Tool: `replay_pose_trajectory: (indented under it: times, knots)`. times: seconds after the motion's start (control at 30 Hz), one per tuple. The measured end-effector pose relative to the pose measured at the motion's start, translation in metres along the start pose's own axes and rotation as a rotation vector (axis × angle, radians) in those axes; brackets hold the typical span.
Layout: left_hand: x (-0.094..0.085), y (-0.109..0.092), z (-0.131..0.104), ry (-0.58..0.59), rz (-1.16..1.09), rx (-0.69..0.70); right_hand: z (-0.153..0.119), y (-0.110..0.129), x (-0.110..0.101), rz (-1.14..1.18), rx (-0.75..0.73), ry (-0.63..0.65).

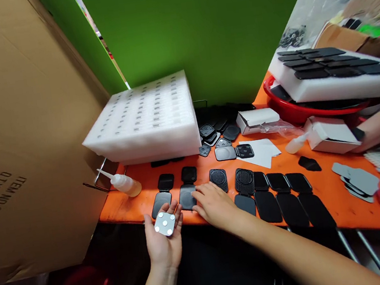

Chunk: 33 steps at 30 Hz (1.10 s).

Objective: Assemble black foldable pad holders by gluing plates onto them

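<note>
On the upturned palm of my left hand [165, 241] rests a small silvery square plate [165, 224] with several white round dots, my fingers curled loosely about it. My right hand [217, 205] reaches to the table's near edge, its thumb and fingertips closed at the right side of a black hinged plate [187, 197] that lies unfolded. Just left of that lies another unfolded black hinged plate [161, 204]. To the right of my right hand's fingers is a black plate with a ribbed round pattern [218, 179]; more unfolded hinged plates [267, 206] stand in a row beyond.
A white foam block [147, 144] with slotted rows stands at the back of the orange table [121, 209]. A squeeze bottle [127, 184] is at left, another bottle [296, 144] at right. A red basin [288, 111], white boxes [258, 119] and silvery sheets [359, 179] occupy the right side.
</note>
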<state>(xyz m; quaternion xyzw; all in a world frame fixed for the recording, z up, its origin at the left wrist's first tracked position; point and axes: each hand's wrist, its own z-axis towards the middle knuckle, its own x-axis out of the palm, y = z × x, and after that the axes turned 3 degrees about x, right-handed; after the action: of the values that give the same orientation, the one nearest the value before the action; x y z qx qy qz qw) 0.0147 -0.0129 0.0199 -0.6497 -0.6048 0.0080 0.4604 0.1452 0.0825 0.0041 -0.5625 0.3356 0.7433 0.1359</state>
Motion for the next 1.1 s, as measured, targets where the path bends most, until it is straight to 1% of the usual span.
replay_pose_trajectory:
  times: [0.07,0.17,0.23,0.3,0.37,0.43,0.53,0.6,0.67,0.73,0.8,0.83,0.87,0.9,0.97,1.0,1.03,1.1]
  knots:
    - [0.000,0.002,0.002,0.002,-0.008,-0.016,0.011,-0.001,-0.002,0.002,0.017,0.030]
    - [0.002,0.006,0.007,0.016,-0.019,-0.059,0.037,-0.010,-0.011,0.020,0.149,0.091]
    - [0.004,0.010,0.010,0.004,-0.012,-0.108,0.058,-0.019,-0.016,0.026,0.229,0.114]
    - [0.006,0.015,0.013,-0.017,0.007,-0.161,0.078,-0.027,-0.017,0.041,0.255,0.142]
    - [0.007,0.019,0.015,-0.029,0.027,-0.185,0.094,-0.032,-0.016,0.069,0.269,0.180]
    - [0.007,0.022,0.016,-0.026,0.042,-0.181,0.104,-0.034,-0.012,0.106,0.290,0.209]
    - [0.006,0.024,0.015,-0.013,0.059,-0.174,0.107,-0.036,-0.009,0.185,0.327,0.229]
    - [0.004,0.022,0.014,0.001,0.082,-0.177,0.104,-0.039,-0.010,0.270,0.333,0.234]
    - [0.003,0.019,0.010,0.027,0.127,-0.165,0.098,-0.043,-0.016,0.375,0.319,0.234]
    - [0.002,0.014,0.006,0.071,0.176,-0.105,0.087,-0.049,-0.026,0.475,0.300,0.227]
    - [0.004,0.010,0.001,0.115,0.197,-0.009,0.073,-0.056,-0.037,0.552,0.288,0.223]
    - [0.007,0.009,-0.001,0.146,0.194,0.008,0.065,-0.060,-0.043,0.581,0.288,0.226]
    - [0.010,0.008,-0.004,0.189,0.190,-0.025,0.056,-0.063,-0.048,0.602,0.288,0.233]
    - [0.013,0.010,-0.007,0.243,0.185,-0.103,0.048,-0.066,-0.053,0.628,0.289,0.246]
    - [0.022,0.016,-0.013,0.355,0.192,-0.331,0.030,-0.070,-0.062,0.720,0.304,0.279]
    - [0.026,0.021,-0.017,0.393,0.207,-0.436,0.022,-0.071,-0.065,0.777,0.328,0.292]
    - [0.030,0.028,-0.020,0.413,0.227,-0.513,0.014,-0.073,-0.067,0.834,0.367,0.302]
    - [0.037,0.042,-0.027,0.423,0.276,-0.584,-0.002,-0.076,-0.069,0.926,0.468,0.298]
